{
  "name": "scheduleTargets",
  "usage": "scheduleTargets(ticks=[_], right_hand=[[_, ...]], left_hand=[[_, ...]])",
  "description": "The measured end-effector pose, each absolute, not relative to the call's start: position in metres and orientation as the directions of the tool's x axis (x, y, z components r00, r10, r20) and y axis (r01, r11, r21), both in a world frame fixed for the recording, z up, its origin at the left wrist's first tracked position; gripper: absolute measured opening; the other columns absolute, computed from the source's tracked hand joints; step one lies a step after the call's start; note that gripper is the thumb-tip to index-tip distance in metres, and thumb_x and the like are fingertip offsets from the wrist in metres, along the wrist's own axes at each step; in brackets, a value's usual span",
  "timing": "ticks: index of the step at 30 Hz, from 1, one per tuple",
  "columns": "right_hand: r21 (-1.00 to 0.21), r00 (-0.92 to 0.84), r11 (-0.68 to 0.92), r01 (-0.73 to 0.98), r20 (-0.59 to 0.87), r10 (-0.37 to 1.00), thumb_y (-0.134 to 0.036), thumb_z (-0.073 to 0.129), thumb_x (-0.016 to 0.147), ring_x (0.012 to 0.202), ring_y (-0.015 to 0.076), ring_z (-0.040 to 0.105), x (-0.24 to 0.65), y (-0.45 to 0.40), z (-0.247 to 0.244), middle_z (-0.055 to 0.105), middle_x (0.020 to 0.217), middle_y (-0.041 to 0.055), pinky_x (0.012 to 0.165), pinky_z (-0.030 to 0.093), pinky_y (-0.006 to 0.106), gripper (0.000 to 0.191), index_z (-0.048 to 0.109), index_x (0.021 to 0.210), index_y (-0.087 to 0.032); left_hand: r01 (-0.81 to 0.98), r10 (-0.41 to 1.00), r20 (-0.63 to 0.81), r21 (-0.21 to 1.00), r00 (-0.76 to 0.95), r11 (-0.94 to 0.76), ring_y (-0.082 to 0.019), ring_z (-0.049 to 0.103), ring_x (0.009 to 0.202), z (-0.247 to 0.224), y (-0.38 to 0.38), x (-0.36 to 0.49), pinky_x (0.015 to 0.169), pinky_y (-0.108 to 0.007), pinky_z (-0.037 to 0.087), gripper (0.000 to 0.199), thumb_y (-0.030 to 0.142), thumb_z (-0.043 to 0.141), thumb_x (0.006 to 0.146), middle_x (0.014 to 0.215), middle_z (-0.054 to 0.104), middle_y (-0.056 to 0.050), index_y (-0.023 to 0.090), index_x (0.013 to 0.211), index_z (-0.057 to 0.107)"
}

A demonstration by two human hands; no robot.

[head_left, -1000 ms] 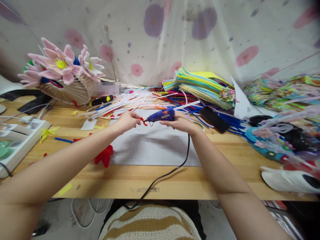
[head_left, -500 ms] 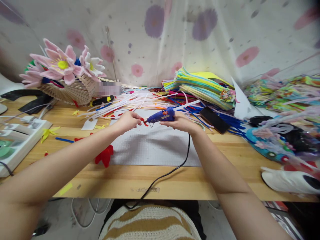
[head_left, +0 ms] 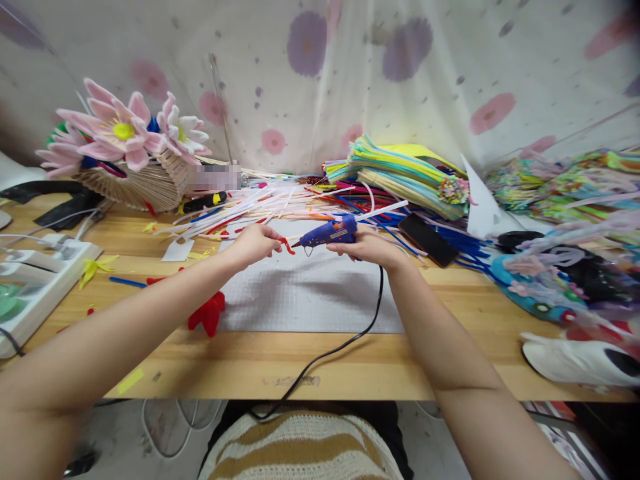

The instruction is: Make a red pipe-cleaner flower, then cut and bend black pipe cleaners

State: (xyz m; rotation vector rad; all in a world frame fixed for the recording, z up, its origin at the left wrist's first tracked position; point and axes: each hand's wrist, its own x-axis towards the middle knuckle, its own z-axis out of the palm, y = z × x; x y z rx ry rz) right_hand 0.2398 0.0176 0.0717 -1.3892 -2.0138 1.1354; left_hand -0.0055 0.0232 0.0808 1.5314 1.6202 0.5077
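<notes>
Near the middle of the head view, my left hand [head_left: 257,244] pinches a small curled red piece [head_left: 287,245] at its fingertips. My right hand [head_left: 369,247] is wrapped round a blue glue gun [head_left: 327,233], its nozzle pointing left, close to the red piece with a small gap between them. A white stick juts from the gun's back, and a black cord hangs below. Both hands are above a grey cutting mat [head_left: 310,303]. Red fuzzy petals [head_left: 211,313] lie at the mat's left edge, partly behind my left forearm.
A pink flower basket [head_left: 135,177] and a white power strip [head_left: 47,287] are at the left. Loose stems and a yellow-green bundle [head_left: 405,177] lie along the back. Right of the mat are a black phone [head_left: 429,240] and a white object [head_left: 575,360].
My right hand has moved slightly right with the glue gun, so its nozzle is now apart from the red piece. My left hand has barely moved.
</notes>
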Motion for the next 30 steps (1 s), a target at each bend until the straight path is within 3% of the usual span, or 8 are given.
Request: scheduleTargets(ticks=[6, 9, 14, 18, 22, 24, 26, 30], right_hand=[[-0.871, -0.272, 0.067, 0.488, -0.079, 0.959, -0.056, 0.063, 0.069, 0.047, 0.0087, 0.045, 0.263, 0.013, 0.051, 0.055, 0.056, 0.0007, 0.046, 0.036, 0.024, 0.043, 0.066, 0.075, -0.013], [-0.819, -0.176, 0.052, 0.572, -0.061, 0.982, -0.057, 0.064, 0.067, 0.051, 0.0108, 0.048, 0.27, 0.018, 0.025, 0.059, 0.061, 0.0017, 0.05, 0.038, 0.025, 0.045, 0.068, 0.082, -0.014], [-0.719, 0.055, -0.01, 0.695, 0.04, 0.998, -0.06, 0.059, 0.07, 0.075, 0.0198, 0.06, 0.267, 0.033, -0.015, 0.068, 0.082, 0.0079, 0.067, 0.043, 0.03, 0.048, 0.068, 0.086, -0.016], [-0.509, -0.025, 0.037, 0.86, 0.03, 0.999, -0.061, 0.058, 0.071, 0.079, 0.0243, 0.06, 0.27, 0.029, -0.01, 0.067, 0.081, 0.0105, 0.069, 0.042, 0.033, 0.047, 0.066, 0.083, -0.016], [-0.246, -0.015, 0.047, 0.968, 0.131, 0.991, -0.049, 0.069, 0.065, 0.084, 0.0274, 0.058, 0.275, 0.001, 0.014, 0.064, 0.084, 0.0131, 0.071, 0.041, 0.035, 0.036, 0.061, 0.078, -0.016], [-0.269, -0.044, 0.066, 0.961, 0.087, 0.995, -0.046, 0.068, 0.067, 0.074, 0.0234, 0.057, 0.268, -0.012, 0.027, 0.063, 0.077, 0.009, 0.065, 0.04, 0.032, 0.031, 0.058, 0.076, -0.018], [-0.395, -0.189, 0.194, 0.898, 0.052, 0.981, -0.043, 0.065, 0.073, 0.067, 0.0182, 0.055, 0.253, -0.017, 0.037, 0.062, 0.074, 0.0046, 0.06, 0.038, 0.029, 0.025, 0.057, 0.078, -0.02], [-0.561, -0.404, 0.497, 0.662, 0.292, 0.867, -0.033, 0.059, 0.081, 0.071, 0.0143, 0.055, 0.207, -0.003, 0.049, 0.063, 0.084, 0.0036, 0.066, 0.039, 0.026, 0.018, 0.057, 0.093, -0.02]], left_hand=[[0.613, 0.956, -0.288, 0.766, 0.058, 0.194, -0.009, 0.047, 0.05, 0.081, 0.026, -0.013, 0.044, -0.022, 0.027, 0.01, 0.014, 0.059, 0.065, 0.066, 0.064, -0.003, 0.015, 0.073, 0.067], [0.591, 0.961, -0.274, 0.779, 0.026, 0.207, -0.008, 0.046, 0.05, 0.089, 0.026, -0.014, 0.044, -0.021, 0.028, 0.007, 0.015, 0.06, 0.066, 0.068, 0.065, -0.004, 0.014, 0.071, 0.065], [0.556, 0.965, -0.263, 0.802, 0.004, 0.217, -0.008, 0.045, 0.049, 0.093, 0.027, -0.016, 0.043, -0.021, 0.027, 0.009, 0.016, 0.059, 0.066, 0.073, 0.067, -0.005, 0.014, 0.072, 0.065], [0.549, 0.965, -0.261, 0.809, 0.014, 0.211, -0.008, 0.044, 0.048, 0.089, 0.03, -0.02, 0.042, -0.021, 0.026, 0.015, 0.018, 0.06, 0.064, 0.071, 0.066, -0.004, 0.015, 0.077, 0.067], [0.521, 0.963, -0.269, 0.824, 0.015, 0.222, -0.008, 0.044, 0.047, 0.089, 0.031, -0.021, 0.042, -0.022, 0.027, 0.016, 0.018, 0.059, 0.063, 0.069, 0.065, -0.004, 0.015, 0.076, 0.067], [0.52, 0.964, -0.267, 0.824, 0.01, 0.224, -0.008, 0.044, 0.048, 0.09, 0.03, -0.018, 0.042, -0.022, 0.028, 0.014, 0.017, 0.059, 0.063, 0.069, 0.066, -0.004, 0.014, 0.074, 0.067], [0.523, 0.964, -0.268, 0.822, 0.005, 0.225, -0.008, 0.044, 0.048, 0.092, 0.029, -0.015, 0.042, -0.021, 0.028, 0.013, 0.017, 0.058, 0.063, 0.07, 0.066, -0.004, 0.014, 0.072, 0.066], [0.52, 0.959, -0.283, 0.82, 0.008, 0.238, -0.007, 0.043, 0.048, 0.094, 0.025, -0.008, 0.043, -0.021, 0.026, 0.012, 0.015, 0.058, 0.062, 0.068, 0.065, -0.003, 0.014, 0.072, 0.066]])
